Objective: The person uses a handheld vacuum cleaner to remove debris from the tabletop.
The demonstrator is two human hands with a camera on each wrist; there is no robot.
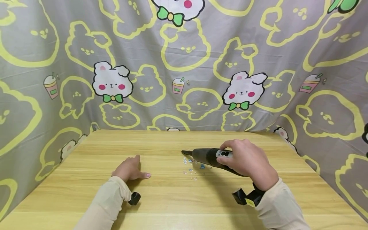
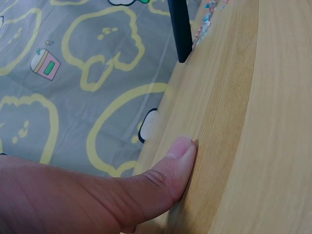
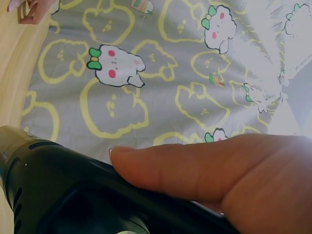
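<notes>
My right hand (image 1: 248, 159) grips a black handheld vacuum cleaner (image 1: 205, 156) by its handle, thumb along the near side. The vacuum tilts down to the left, its narrow nozzle (image 1: 187, 153) at the far side of a patch of small pink, blue and white scraps (image 1: 190, 170). In the left wrist view the nozzle tip (image 2: 183, 51) is close to the wood, beside the scraps (image 2: 204, 24). My left hand (image 1: 130, 170) rests on the tabletop left of the scraps, thumb stretched out, holding nothing. The right wrist view shows the vacuum body (image 3: 73, 180) under my thumb.
The wooden table (image 1: 161, 204) reaches back to a grey curtain (image 1: 198, 118) printed with yellow outlines and white cartoon animals, which also hangs at both sides. A black camera mount (image 1: 248, 197) sits at my right wrist, another black piece (image 1: 134, 198) at the left.
</notes>
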